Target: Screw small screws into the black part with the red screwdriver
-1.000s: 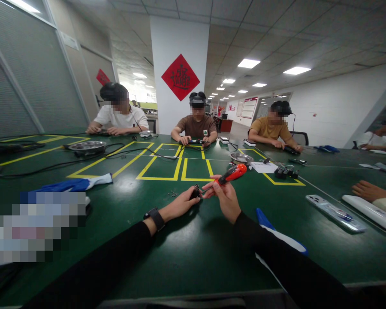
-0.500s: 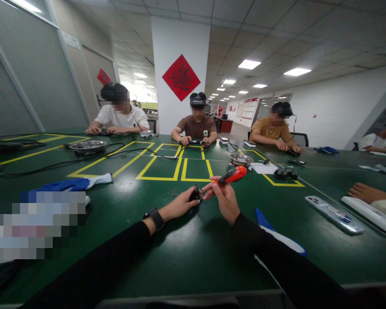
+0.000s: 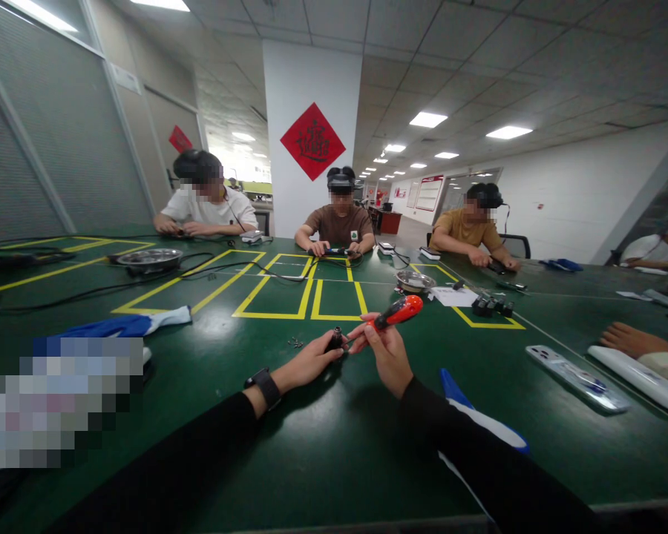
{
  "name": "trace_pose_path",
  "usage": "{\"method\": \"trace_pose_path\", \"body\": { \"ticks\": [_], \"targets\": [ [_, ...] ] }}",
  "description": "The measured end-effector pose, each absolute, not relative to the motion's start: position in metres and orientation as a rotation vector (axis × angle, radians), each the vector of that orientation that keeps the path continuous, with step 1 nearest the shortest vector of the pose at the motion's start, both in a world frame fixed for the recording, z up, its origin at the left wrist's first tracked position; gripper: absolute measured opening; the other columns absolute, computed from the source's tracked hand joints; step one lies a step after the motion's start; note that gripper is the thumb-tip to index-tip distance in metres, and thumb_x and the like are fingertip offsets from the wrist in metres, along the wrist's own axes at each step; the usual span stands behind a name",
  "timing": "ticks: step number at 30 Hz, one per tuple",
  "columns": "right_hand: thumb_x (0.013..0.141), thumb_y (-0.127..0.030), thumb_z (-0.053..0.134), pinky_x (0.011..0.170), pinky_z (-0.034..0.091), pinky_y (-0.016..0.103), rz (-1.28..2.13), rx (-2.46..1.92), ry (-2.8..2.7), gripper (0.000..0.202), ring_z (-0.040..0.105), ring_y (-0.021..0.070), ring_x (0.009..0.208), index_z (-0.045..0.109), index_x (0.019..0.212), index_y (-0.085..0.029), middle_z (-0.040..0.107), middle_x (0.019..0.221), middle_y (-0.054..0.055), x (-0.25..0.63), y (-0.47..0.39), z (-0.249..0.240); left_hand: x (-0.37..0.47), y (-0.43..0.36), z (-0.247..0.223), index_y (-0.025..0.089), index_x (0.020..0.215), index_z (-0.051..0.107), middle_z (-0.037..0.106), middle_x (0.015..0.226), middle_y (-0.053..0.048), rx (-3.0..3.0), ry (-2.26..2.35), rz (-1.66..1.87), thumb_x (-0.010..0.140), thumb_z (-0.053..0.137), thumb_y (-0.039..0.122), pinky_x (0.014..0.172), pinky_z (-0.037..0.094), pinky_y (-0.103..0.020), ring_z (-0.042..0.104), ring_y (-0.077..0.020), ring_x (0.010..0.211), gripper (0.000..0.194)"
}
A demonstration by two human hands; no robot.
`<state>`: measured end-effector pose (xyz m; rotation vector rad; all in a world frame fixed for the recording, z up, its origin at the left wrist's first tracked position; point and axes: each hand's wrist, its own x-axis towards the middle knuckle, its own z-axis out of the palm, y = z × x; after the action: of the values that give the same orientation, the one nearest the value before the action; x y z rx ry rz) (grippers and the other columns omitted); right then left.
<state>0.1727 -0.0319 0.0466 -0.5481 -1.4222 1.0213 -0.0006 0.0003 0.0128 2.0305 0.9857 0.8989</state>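
Note:
My left hand (image 3: 310,360) is closed round a small black part with a metal tip (image 3: 335,339), which points up above the table; its exact kind is too small to tell. In my right hand (image 3: 387,356) is a red and black screwdriver (image 3: 399,312), its handle slanting up to the right. The thin shaft runs down to the left, and its end is at the black part, partly hidden by my fingers. Several small screws (image 3: 295,342) lie on the green table (image 3: 217,445), just left of my left hand.
A blue and white glove (image 3: 479,419) lies by my right forearm, another glove (image 3: 128,324) to the left. Metal bowls (image 3: 415,281), black blocks (image 3: 490,305), a phone-like item (image 3: 576,378) and cables are on the table. Co-workers sit opposite; another person's hand (image 3: 634,337) rests at right.
The view has tilted slightly upward, so the scene sits a little lower. Both hands keep their grips, with the screwdriver still at the black part.

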Motion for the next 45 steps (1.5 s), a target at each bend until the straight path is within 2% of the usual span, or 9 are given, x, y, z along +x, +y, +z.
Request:
{"method": "trace_pose_path", "body": {
  "ticks": [6,12,18,24,27,29,32,36,45],
  "targets": [
    [0.089,-0.038,0.039,0.044,0.039,0.023,0.826,-0.57,-1.171,0.022,0.049,0.0087,0.042,0.05,0.089,-0.019,0.06,0.063,-0.002,0.18,-0.03,0.049,-0.001,0.0,0.011,0.018,0.114,0.051,0.059,0.113,-0.007,2.028,0.968,0.901,0.083,0.049,0.029,0.097,0.037,-0.035,0.053,-0.0203,0.106,0.033],
    [0.085,-0.043,0.043,0.034,0.019,0.017,0.825,-0.698,-0.965,0.026,0.032,0.0051,0.035,0.049,0.08,-0.018,0.044,0.046,-0.008,0.189,-0.015,0.046,-0.001,0.003,0.008,0.018,0.127,0.043,0.057,0.116,-0.011,2.083,1.076,1.064,0.069,0.067,0.027,0.101,0.034,-0.042,0.052,-0.0242,0.11,0.064],
    [0.081,-0.047,0.049,0.033,0.018,0.017,0.911,-0.723,-0.905,0.03,0.031,0.0046,0.033,0.049,0.074,-0.018,0.044,0.043,-0.008,0.191,-0.008,0.041,-0.005,0.005,0.009,0.02,0.132,0.037,0.052,0.124,-0.01,2.041,1.017,1.066,0.065,0.066,0.017,0.103,0.032,-0.038,0.049,-0.022,0.115,0.073],
    [0.074,-0.046,0.058,0.034,0.028,0.018,0.923,-0.816,-0.849,0.032,0.04,0.0036,0.037,0.056,0.071,-0.014,0.054,0.057,-0.003,0.192,0.0,0.035,-0.014,0.004,0.016,0.022,0.131,0.037,0.061,0.105,-0.006,2.116,1.144,1.021,0.066,0.069,0.035,0.097,0.034,-0.04,0.053,-0.0233,0.104,0.074],
    [0.068,-0.039,0.066,0.034,0.03,0.016,0.92,-0.859,-0.774,0.027,0.039,0.0027,0.04,0.061,0.073,-0.013,0.047,0.056,-0.006,0.194,0.008,0.029,-0.03,0.011,0.022,0.025,0.123,0.046,0.058,0.115,-0.005,2.161,1.28,1.137,0.085,0.042,0.044,0.102,0.025,-0.041,0.045,-0.022,0.114,0.043],
    [0.065,-0.034,0.068,0.032,0.027,0.016,0.912,-0.862,-0.733,0.024,0.037,0.0023,0.039,0.061,0.073,-0.013,0.046,0.056,-0.006,0.196,0.012,0.025,-0.046,0.022,0.023,0.024,0.108,0.057,0.058,0.116,-0.004,2.108,1.493,1.234,0.092,0.019,0.042,0.098,0.029,-0.038,0.046,-0.0204,0.11,0.045],
    [0.062,-0.03,0.07,0.031,0.031,0.016,0.945,-0.876,-0.7,0.022,0.039,0.0039,0.039,0.06,0.073,-0.015,0.048,0.054,-0.006,0.198,0.016,0.021,-0.074,0.041,0.016,0.018,0.097,0.059,0.066,0.089,-0.005,1.906,1.858,1.214,0.088,0.03,0.048,0.079,0.039,-0.031,0.055,-0.021,0.088,0.043],
    [0.058,-0.023,0.074,0.039,0.045,0.019,1.024,-0.892,-0.727,0.026,0.052,0.0081,0.045,0.061,0.08,-0.017,0.055,0.055,-0.004,0.197,0.015,0.016,-0.096,0.054,0.002,0.016,0.074,0.061,0.063,0.07,-0.003,1.873,1.965,1.037,0.079,0.044,0.051,0.059,0.036,-0.025,0.055,-0.0175,0.067,0.04],
    [0.059,-0.025,0.076,0.058,0.054,0.025,1.174,-0.852,-0.835,0.033,0.065,0.014,0.065,0.058,0.086,-0.017,0.064,0.068,0.0,0.192,0.006,0.019,-0.094,0.048,-0.004,0.018,0.065,0.063,0.064,0.065,-0.004,1.957,1.973,0.886,0.062,0.061,0.059,0.053,0.031,-0.023,0.056,-0.017,0.062,0.041]
  ]
}}
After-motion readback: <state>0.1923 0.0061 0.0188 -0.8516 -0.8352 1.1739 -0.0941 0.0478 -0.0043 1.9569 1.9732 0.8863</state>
